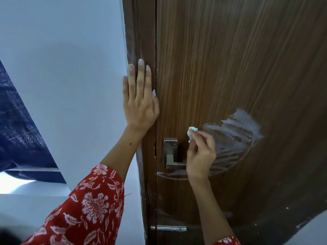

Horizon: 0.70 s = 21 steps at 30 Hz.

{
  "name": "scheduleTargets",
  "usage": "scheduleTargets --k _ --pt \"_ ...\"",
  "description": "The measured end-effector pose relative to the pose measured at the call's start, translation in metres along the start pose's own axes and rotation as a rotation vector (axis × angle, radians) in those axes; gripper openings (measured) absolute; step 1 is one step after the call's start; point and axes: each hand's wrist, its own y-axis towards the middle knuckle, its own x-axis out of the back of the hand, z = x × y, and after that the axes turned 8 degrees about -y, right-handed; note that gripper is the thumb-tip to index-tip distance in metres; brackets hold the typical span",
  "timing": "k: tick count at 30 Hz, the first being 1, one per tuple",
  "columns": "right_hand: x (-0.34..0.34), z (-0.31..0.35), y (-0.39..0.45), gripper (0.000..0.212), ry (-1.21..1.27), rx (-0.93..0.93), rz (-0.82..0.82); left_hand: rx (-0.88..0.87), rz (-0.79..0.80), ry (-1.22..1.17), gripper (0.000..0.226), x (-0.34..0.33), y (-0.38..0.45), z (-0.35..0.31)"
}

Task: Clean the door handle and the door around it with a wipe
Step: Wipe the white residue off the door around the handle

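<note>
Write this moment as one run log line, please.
right hand: pinches small white wipe | left hand: flat on brown wooden frame | metal lever handle: untouched

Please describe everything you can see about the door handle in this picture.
The door handle is a dull grey, metal-looking lever on a tall rectangular plate with two small screws near its top. It sits on the brown wood-grain door, close to the edge by the frame. The lever points right, roughly level, and its far end is hidden behind the right hand. Whether the hand touches it cannot be told. Whitish wipe streaks run just below it.
</note>
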Motion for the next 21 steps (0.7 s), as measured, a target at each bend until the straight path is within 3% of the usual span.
scheduleTargets --k 4,9,14,19,21 --pt "-0.003 -0.001 -0.012 0.03 -0.069 0.218 0.172 -0.004 -0.009 -0.001 0.052 0.0 0.0 0.001" --pt "0.008 -0.011 0.013 0.029 0.063 -0.073 -0.133 -0.017 -0.034 0.006 0.052 -0.002 0.0 0.001" --pt "0.003 -0.009 0.006 0.037 -0.001 0.171 -0.006 -0.001 -0.025 0.017 0.051 0.0 -0.001 0.0" --pt "0.02 -0.016 0.025 0.035 0.035 -0.075 -0.156 0.029 0.002 0.033 0.052 0.002 0.0 -0.003" --pt "0.018 -0.007 0.028 0.033 0.012 -0.002 -0.089 0.054 0.008 0.028 0.052 0.002 0.0 -0.007"
